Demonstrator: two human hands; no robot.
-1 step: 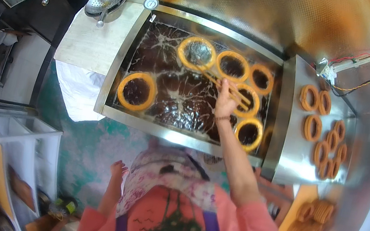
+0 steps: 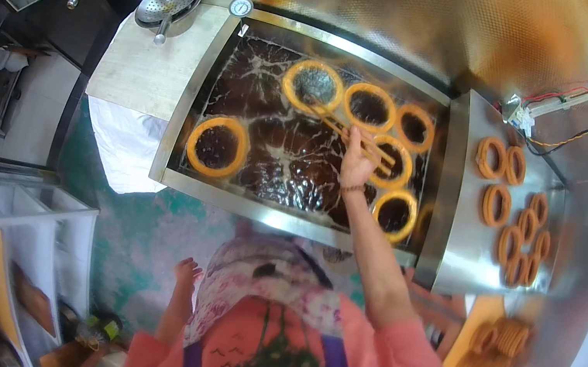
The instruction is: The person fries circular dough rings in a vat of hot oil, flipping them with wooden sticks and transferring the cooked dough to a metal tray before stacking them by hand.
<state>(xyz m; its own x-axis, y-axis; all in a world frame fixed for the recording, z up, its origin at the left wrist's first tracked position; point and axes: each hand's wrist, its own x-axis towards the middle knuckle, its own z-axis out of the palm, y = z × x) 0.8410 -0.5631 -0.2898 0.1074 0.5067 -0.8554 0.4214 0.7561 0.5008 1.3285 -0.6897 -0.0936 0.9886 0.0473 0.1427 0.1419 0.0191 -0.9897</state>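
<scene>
My right hand [image 2: 355,164] is closed around a pair of long wooden chopsticks [image 2: 333,120] above a rectangular steel fryer [image 2: 265,214] of dark oil. The chopstick tips meet the near edge of a golden dough ring [image 2: 287,82] at the back; whether they grip it I cannot tell. Several more rings float on the right, among them one ring [image 2: 367,126] beside it and a paler ring [image 2: 391,237] near the front. Another ring [image 2: 241,150] floats alone at the left. Down by my apron, my left hand [image 2: 189,270] hangs with loosely spread fingers, holding nothing.
Right of the fryer, a steel tray [image 2: 459,252] bears several browned rings [image 2: 496,203]. Below it are stacked rings [image 2: 513,336]. A perforated strainer [image 2: 170,1] rests on the white-topped counter [image 2: 152,72] at left. A dial thermometer [image 2: 240,7] stands at the fryer's back-left corner.
My right hand and the chopsticks have shifted very slightly. The rings and my left hand look almost the same.
</scene>
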